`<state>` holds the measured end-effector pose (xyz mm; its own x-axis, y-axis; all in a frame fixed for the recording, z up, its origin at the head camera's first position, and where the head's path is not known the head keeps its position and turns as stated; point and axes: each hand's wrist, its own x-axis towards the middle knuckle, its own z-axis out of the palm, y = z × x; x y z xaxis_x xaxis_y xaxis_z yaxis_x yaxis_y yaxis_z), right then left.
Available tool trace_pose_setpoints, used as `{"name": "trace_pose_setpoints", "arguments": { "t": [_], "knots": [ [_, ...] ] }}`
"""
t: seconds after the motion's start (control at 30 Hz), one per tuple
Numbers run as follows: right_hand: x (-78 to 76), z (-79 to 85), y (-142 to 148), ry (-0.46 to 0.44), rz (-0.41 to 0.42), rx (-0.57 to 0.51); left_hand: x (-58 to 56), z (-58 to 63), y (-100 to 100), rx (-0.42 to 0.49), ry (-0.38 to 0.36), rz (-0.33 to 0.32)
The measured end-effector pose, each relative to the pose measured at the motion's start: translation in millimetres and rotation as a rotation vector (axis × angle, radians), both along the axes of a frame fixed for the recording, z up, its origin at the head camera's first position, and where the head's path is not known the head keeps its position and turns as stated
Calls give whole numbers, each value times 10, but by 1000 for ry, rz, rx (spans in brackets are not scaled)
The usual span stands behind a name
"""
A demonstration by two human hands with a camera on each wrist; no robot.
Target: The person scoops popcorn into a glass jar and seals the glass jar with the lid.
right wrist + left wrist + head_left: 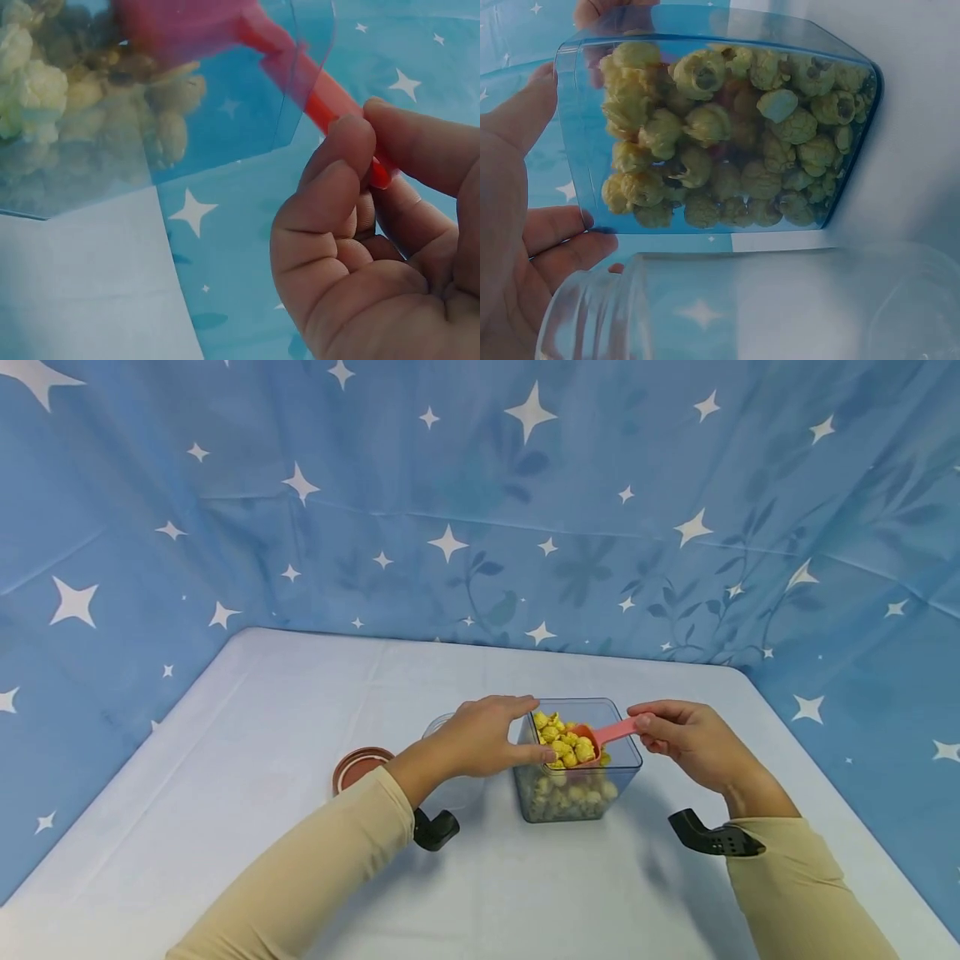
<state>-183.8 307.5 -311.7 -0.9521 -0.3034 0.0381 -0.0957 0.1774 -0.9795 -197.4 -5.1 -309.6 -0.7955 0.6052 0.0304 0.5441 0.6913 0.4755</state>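
Observation:
A clear bluish square container (566,793) of yellow popcorn (705,127) stands on the table. My left hand (487,735) spans its left side, thumb at the near rim and fingers at the far left corner, holding it. Between thumb and fingertips, my right hand (693,739) pinches the handle of a pink scoop (618,729). Inside the container, the scoop's bowl sits among the popcorn and looks blurred through the wall in the right wrist view. Beside the container, a clear jar (780,300) without a lid is mostly hidden by my left hand in the head view.
A reddish-brown round lid (358,767) lies on the white table (262,718), left of the jar and partly behind my left sleeve. Behind the table hangs a blue curtain (480,485) with white stars.

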Motion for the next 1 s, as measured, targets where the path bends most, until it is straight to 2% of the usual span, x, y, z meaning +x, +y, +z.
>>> {"name": "trace_pose_setpoints", "arguments": {
  "t": [0.17,0.57,0.83,1.0],
  "knots": [
    [22,-14,29,-28,-38,-88,-9,1,-7,-2,-10,0],
    [48,-78,58,-29,-82,-272,-9,-9,-1,-8,-17,8],
    [47,-144,-51,-31,-64,-244,-15,-8,2,3,-6,-3],
    [44,-148,-54,-31,-84,-233,-19,-12,8,3,-8,-3]
  ]
}}
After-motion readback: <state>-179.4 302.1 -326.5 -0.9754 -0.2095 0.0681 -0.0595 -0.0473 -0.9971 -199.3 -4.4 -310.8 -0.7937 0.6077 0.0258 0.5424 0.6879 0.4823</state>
